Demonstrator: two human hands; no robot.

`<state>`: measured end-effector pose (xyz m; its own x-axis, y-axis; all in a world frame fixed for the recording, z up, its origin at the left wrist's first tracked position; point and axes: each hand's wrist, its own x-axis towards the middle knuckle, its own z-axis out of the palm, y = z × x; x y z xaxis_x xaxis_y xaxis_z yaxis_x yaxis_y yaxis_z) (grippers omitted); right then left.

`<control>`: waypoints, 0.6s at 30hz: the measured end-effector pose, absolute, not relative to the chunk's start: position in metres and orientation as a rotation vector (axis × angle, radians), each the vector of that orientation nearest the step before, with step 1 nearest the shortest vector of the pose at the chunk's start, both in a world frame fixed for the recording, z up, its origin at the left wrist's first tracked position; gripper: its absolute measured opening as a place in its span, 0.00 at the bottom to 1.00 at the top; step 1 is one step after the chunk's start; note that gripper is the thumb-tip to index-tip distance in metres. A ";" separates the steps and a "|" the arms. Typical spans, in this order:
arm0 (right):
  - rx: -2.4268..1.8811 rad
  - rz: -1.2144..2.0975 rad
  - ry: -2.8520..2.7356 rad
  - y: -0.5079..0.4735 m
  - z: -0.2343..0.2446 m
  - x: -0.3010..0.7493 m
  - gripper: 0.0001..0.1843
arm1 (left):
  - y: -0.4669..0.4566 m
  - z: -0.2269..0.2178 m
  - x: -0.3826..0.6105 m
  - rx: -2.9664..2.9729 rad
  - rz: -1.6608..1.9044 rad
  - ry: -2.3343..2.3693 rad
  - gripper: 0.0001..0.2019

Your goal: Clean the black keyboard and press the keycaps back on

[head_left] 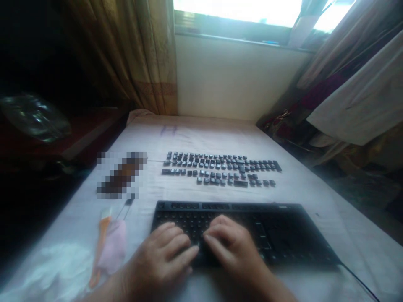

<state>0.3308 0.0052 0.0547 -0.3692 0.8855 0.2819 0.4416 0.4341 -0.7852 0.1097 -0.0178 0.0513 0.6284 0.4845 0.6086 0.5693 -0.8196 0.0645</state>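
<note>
A black keyboard (pixel 299 235) lies in front of me, many of its key places bare. Over its left part is my left hand (pixel 166 251), fingers bent close together, with the index fingertip low over the key area. My right hand (pixel 233 243) rests on the middle of the keyboard, its thumb and fingers drawn into a pinch. Both sets of fingertips are close to each other; anything small between them is hidden or too blurred to name. Beyond the keyboard, loose black keycaps (pixel 208 165) are laid out in rows on the pale cloth (pixel 299 180).
Left of the keyboard lie an orange-handled brush (pixel 102 239), a pink cloth (pixel 113 247), a small dark-ended tool (pixel 129 199) and a pixelated object (pixel 122 174). Clear plastic (pixel 53 268) is at the lower left. A cable (pixel 359 277) runs off right. Curtains (pixel 154 63) hang behind.
</note>
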 end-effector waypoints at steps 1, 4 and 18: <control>-1.117 0.796 -1.983 0.005 0.054 0.330 0.11 | -0.018 0.050 0.109 -2.702 -0.959 -0.881 0.11; -1.113 0.776 -2.005 0.006 0.051 0.330 0.12 | -0.018 0.043 0.108 -2.670 -0.950 -0.860 0.10; -1.380 0.365 -2.322 0.074 0.087 0.341 0.08 | -0.014 0.036 0.107 -2.654 -1.006 -0.800 0.10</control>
<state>0.3407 0.0741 0.0867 -0.4241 0.8799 0.2142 0.7716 0.4749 -0.4232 0.1067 -0.0140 0.0362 0.6237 0.4184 0.6602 0.5489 -0.8358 0.0111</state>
